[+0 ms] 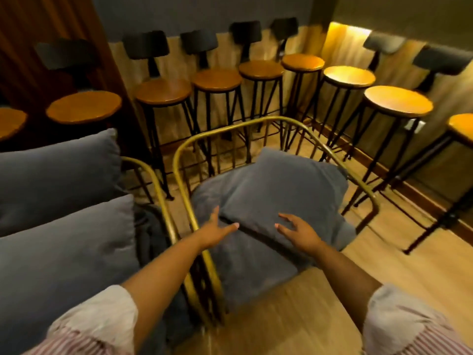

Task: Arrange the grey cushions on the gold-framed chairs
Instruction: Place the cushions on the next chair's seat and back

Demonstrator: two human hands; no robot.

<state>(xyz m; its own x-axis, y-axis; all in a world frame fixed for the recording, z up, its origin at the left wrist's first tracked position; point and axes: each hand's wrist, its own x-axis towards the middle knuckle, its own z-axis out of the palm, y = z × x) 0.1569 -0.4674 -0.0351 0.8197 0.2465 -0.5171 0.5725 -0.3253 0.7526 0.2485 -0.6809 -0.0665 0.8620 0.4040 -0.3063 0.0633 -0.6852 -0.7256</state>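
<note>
A gold-framed chair [231, 128] stands in front of me with a grey seat cushion [245, 262] on it. A second grey cushion [284, 190] lies flat and skewed on top of the seat. My left hand [217, 230] and my right hand [298, 230] hover open just at this cushion's near edge, fingers spread, holding nothing. To the left, another gold-framed chair [156, 183] carries two grey cushions, one at the back [56, 180] and one nearer [66, 257].
A row of several tall wooden-topped stools [217, 79] with black legs and dark backrests lines the back wall and the right side. Wooden floor [409, 265] shows to the right of the chair. A dark brown panel [30, 34] stands at the far left.
</note>
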